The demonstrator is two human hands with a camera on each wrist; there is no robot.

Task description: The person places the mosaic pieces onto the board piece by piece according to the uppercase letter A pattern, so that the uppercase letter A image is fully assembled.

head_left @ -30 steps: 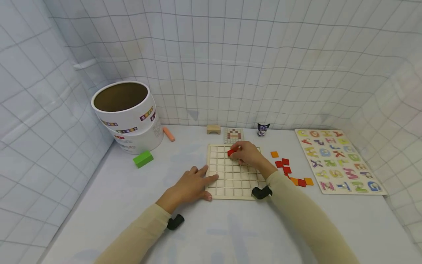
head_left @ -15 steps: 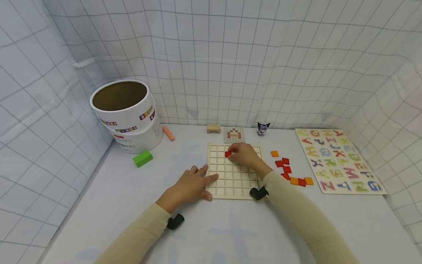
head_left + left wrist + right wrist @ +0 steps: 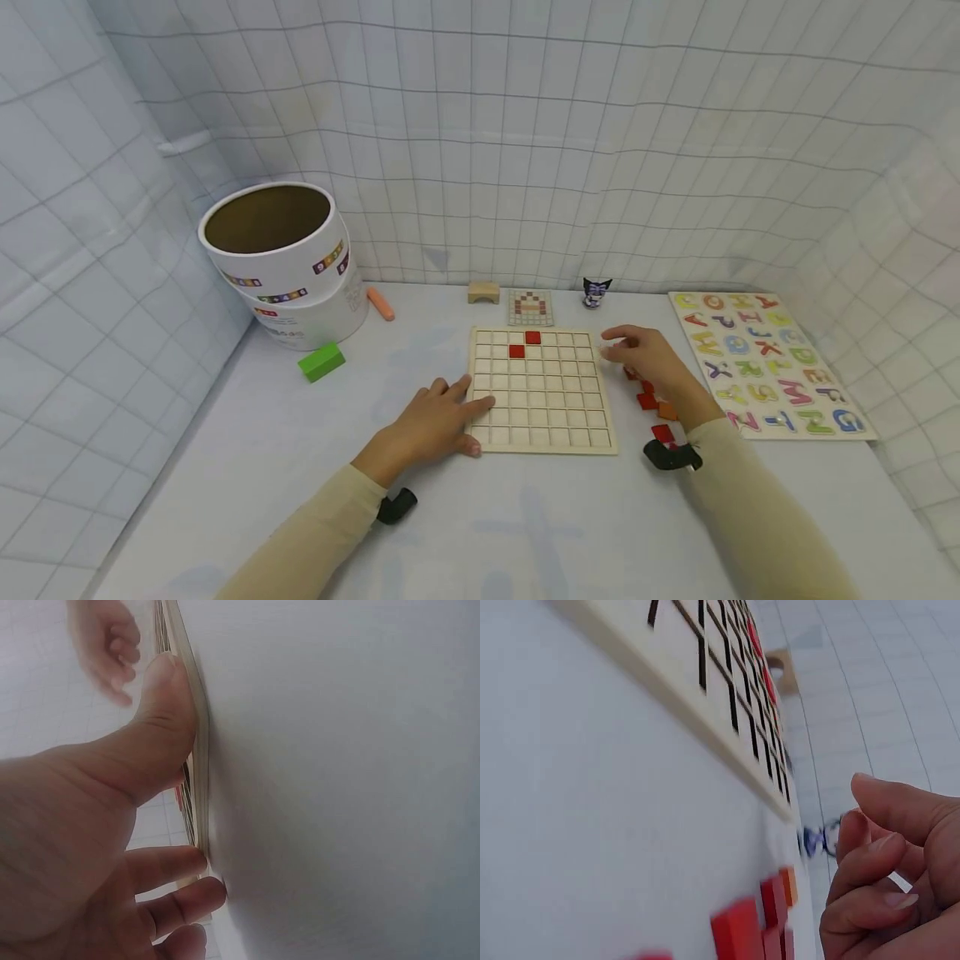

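Observation:
A pale wooden grid board (image 3: pixel 551 392) lies flat on the table, with one red square tile (image 3: pixel 532 337) in its top row and another red tile (image 3: pixel 517 352) one row lower, to the left. My left hand (image 3: pixel 435 421) rests at the board's left side, fingers fairly straight; the left wrist view has the thumb (image 3: pixel 169 705) along the board's edge. Off the board's right edge hovers my right hand (image 3: pixel 651 362), loosely curled, with nothing seen between its fingers. Beneath it lie several loose red tiles (image 3: pixel 739 930) and an orange tile (image 3: pixel 667 411), partly hidden by the hand and wrist.
Behind the board are a small pattern card (image 3: pixel 530 308), a wooden arch block (image 3: pixel 483 292) and a dark-eared figurine (image 3: pixel 596 293). An alphabet board (image 3: pixel 772 367) lies right. To the left stand a white bucket (image 3: pixel 288 287), a green block (image 3: pixel 322 362) and an orange stick (image 3: pixel 380 303).
My right hand has set its red tile in the second row, let go and moved right, over the loose tiles. The tile in the top row is now uncovered. My left hand stays put.

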